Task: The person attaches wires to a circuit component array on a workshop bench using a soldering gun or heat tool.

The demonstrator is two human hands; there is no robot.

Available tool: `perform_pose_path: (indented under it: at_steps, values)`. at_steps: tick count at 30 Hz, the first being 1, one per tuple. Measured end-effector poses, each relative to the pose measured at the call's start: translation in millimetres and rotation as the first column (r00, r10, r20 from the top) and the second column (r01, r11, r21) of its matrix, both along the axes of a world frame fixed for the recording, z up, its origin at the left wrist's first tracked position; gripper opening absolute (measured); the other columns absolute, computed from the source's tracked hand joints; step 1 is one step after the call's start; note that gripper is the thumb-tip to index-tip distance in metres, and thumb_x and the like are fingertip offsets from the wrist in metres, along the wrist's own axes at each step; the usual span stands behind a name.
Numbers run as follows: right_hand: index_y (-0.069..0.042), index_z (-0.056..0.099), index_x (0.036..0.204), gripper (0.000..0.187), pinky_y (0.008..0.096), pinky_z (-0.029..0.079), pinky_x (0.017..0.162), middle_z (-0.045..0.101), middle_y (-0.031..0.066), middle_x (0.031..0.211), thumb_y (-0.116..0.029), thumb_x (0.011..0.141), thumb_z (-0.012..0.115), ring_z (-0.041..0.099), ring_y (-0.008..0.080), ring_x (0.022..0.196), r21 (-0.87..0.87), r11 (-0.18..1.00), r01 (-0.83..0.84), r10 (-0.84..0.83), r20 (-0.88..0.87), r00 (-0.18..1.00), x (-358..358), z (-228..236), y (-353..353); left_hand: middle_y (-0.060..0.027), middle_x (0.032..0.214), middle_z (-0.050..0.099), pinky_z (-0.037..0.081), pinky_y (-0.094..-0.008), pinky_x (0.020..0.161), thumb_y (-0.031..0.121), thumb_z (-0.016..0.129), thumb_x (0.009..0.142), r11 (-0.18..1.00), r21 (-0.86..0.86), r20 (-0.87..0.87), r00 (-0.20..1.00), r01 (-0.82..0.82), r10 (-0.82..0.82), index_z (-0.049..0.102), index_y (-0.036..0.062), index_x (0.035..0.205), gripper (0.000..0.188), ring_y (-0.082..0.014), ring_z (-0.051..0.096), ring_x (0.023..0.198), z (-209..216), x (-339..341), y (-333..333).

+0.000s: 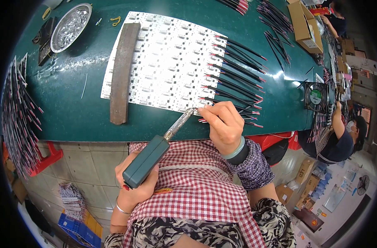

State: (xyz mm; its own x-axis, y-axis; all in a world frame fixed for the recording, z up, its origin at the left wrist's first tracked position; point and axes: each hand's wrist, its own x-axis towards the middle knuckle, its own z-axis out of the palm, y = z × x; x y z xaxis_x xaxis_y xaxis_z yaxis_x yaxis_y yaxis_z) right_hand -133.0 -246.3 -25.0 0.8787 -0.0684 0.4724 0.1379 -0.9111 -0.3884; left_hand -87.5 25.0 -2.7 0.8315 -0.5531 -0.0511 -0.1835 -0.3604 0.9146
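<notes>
My left hand (141, 175) is wrapped round the green handle of a soldering iron (146, 161). Its metal tip meets the near right corner of a white circuit board panel (163, 62) full of small components. At that same corner, my right hand (225, 124) pinches a thin black wire, mostly hidden under the fingers. Several black wires (238, 78) with red and white ends lie along the panel's right edge, their inner ends at the pads. A brown metal bar (124, 74) rests across the left part of the panel.
The green table (279, 111) carries a metal bowl of silvery scraps (71, 27), wire bundles (275, 16), a cardboard box (304, 27) and a small black fan (316, 97). Wired strips (21, 120) hang over the left edge. A co-worker (341, 136) sits at the right.
</notes>
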Motion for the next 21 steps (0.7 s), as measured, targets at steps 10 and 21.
perform_pose_path:
  at_steps: [10,21]
  values:
    - [-0.001,0.073,0.094,0.030,0.0345,0.052,0.064,0.068,0.0079,0.087,0.003,0.065,0.067,0.063,0.0249,0.079,0.018,1.000,-0.005,0.005,0.008,1.000,1,0,-1,-0.0155,0.082,0.069,0.052,-0.0309,0.056,-0.001,0.073,0.068,0.996,-0.011,-0.123,0.989,-0.088,0.086,0.073,-0.0057,0.092,0.025,-0.0249,0.068,0.062,-9,-11,9]
    - [-0.001,0.074,0.093,0.031,0.0339,0.052,0.064,0.068,0.0095,0.084,0.010,0.064,0.070,0.063,0.0263,0.077,0.107,0.994,-0.031,0.033,-0.017,0.999,1,3,-4,-0.0134,0.079,0.066,0.051,-0.0304,0.055,-0.002,0.073,0.068,0.999,-0.038,-0.036,0.999,-0.036,0.035,0.071,-0.0052,0.089,0.021,-0.0232,0.065,0.060,0,-4,3]
